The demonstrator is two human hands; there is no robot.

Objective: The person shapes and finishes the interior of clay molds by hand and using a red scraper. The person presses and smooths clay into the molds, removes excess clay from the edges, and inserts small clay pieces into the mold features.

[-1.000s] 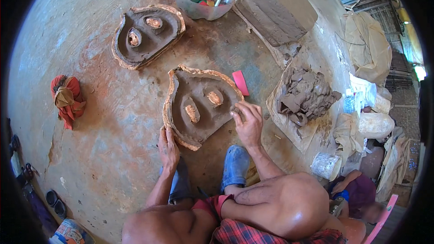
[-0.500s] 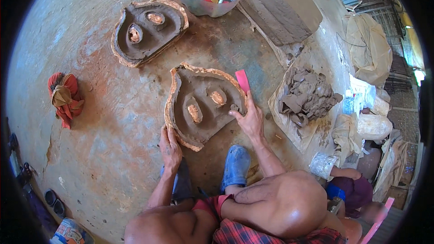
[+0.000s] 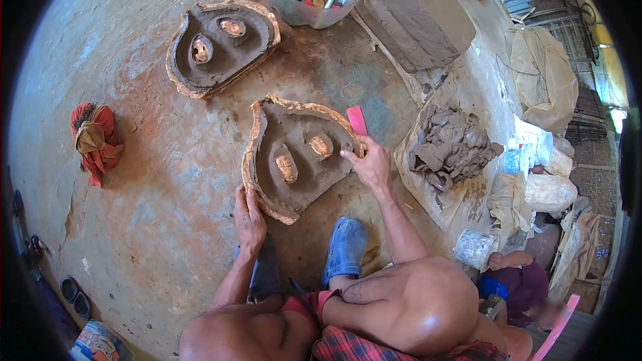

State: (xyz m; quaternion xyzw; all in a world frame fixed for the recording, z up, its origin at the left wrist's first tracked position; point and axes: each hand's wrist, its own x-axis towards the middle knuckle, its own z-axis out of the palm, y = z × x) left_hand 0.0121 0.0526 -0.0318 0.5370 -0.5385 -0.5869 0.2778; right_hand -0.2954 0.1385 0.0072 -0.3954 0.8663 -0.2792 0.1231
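Observation:
A curved mould lies on the floor before me, its rough orange-brown rim lined with grey clay. Two oval islands with orange cores stand up inside it. My left hand holds the mould's near left edge, fingers along the outer wall. At the right end, my right hand grips the rim, thumb on the clay inside and fingers outside. A flat pink strip sticks out just beyond the right fingers; whether they hold it too is hidden.
A similar clay-lined mould lies farther left. Behind are a clear tub of small tools and a big clay block. Torn clay lies on a sheet at right. A red cloth bundle sits left. Another person's hand is beside a whitish container.
My right thumb has shifted slightly up along the inside of the mould's wall. The left hand keeps its place on the edge. The other person's hand has moved a little at the container.

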